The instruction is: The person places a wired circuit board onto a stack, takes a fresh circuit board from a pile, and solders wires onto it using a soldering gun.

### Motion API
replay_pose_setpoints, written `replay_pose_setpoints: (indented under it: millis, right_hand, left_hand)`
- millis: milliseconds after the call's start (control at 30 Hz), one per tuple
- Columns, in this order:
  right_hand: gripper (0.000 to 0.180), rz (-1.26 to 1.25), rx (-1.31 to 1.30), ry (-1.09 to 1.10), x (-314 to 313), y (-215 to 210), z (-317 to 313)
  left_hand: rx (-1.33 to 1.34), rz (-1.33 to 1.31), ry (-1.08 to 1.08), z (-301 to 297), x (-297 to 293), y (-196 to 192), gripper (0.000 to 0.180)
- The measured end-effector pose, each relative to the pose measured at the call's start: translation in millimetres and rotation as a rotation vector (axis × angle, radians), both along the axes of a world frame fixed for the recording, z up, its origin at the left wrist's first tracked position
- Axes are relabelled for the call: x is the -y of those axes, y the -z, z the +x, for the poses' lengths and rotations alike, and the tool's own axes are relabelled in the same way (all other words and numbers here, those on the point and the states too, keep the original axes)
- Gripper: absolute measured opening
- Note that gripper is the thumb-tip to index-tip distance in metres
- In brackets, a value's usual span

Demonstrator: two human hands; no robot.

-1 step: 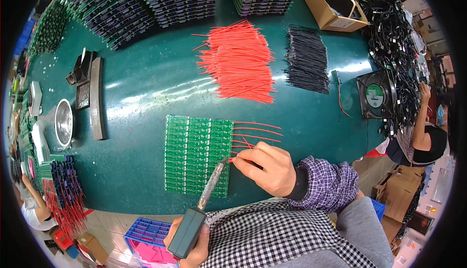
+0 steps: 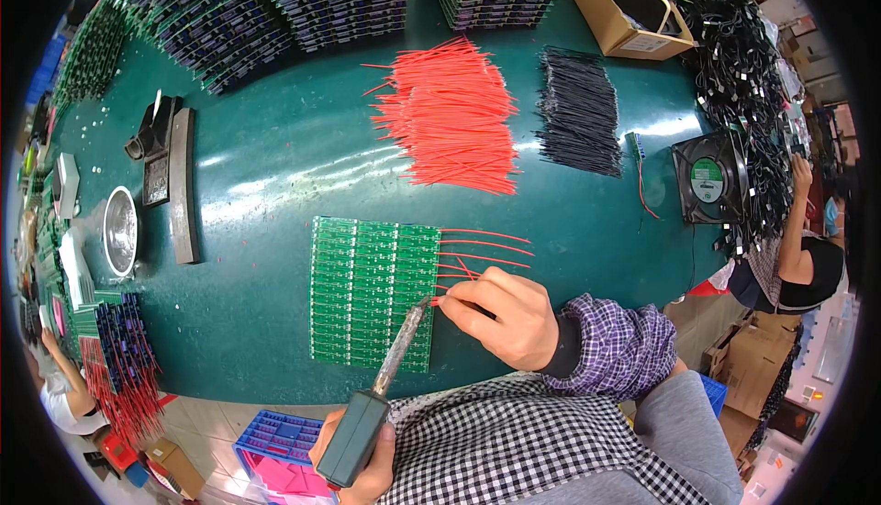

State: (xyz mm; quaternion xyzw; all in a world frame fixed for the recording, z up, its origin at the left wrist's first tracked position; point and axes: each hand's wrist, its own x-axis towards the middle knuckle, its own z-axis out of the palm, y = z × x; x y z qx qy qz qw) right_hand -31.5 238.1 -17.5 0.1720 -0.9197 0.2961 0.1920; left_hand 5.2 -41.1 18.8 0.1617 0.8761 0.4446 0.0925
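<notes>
- Green rectangular panel of small circuit boards point(image 2: 372, 292) lies flat on the dark green tabletop point(image 2: 275, 166), near the front edge, just ahead of the person
- Right hand point(image 2: 500, 314) rests at the panel's right edge, fingers pinched together on a thin red wire point(image 2: 463, 268); more red wires point(image 2: 486, 246) stick out rightward from that edge in a row
- Left hand point(image 2: 367, 468), low in view below the table edge, is wrapped tight round the dark grey handle of a soldering iron point(image 2: 376, 395); its metal shaft slants up-right w/ the tip at the panel's right edge, just beside the right fingertips
- Loose heap of cut red wires point(image 2: 454, 115) further back, centre; bundle of short black wires point(image 2: 578, 120) to its right, apart from it
- Brown cardboard box point(image 2: 629, 10) at back right, open, w/ a pale label on its near side
- Black square fan point(image 2: 711, 179) at right edge, round green label in the middle; tangle of black cables point(image 2: 743, 65) behind it
- Stacks of dark circuit boards point(image 2: 294, 0) along the back
- Round shiny metal bowl point(image 2: 120, 228) at left, black stand point(image 2: 158, 138) near it
- Blue plastic crate point(image 2: 275, 445) w/ pink contents below the table front
- Another person point(image 2: 798, 257) sits at far right
</notes>
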Motion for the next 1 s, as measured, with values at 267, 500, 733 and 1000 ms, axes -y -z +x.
replay_pose_setpoints:
  millis: [267, 500, 733, 1000]
  right_hand:
    - [0.029, 0.009, -0.014, 0.013, -1.5, 2.9, -4.4]
    - [0.028, 0.004, -0.020, 0.023, -0.7, 1.8, -5.2]
    - [0.027, 0.006, -0.015, 0.021, -0.9, 2.5, -5.0]
    - [0.027, 0.004, -0.026, 0.028, 0.8, 5.1, -3.6]
  left_hand:
    - [0.253, 0.019, -0.191, 2.9, -7.7, -5.8, 0.030]
    - [0.311, -0.006, -0.220, 11.9, 0.9, -0.2, 0.030]
    - [0.198, 0.054, -0.471, 40.3, 19.8, 27.6, 0.035]
    - [0.158, 0.157, -0.527, 41.1, 14.6, 32.4, 0.037]
